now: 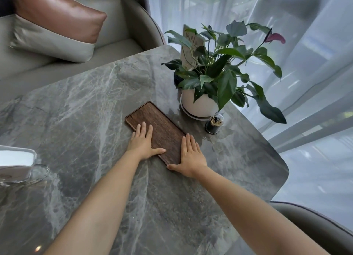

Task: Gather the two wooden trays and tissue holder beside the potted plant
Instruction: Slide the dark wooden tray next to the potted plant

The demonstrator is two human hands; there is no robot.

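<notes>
Wooden tray (156,130) lying near the potted plant (200,102), long axis running far-left to near-right. Left hand (142,142) and right hand (191,155) flat, splayed, bracketing its near end, gripping nothing. Tissue holder (16,165) well apart, far left.

Two bare forearms in view, no sleeves visible up to the frame edge; no watch, bracelet or band at either wrist; left hand (142,143) ungloved, no rings seen; right hand (190,156) likewise ungloved and ringless; fingernails short, unpainted as far as can be told; no marks or bandages visible on either arm.
</notes>
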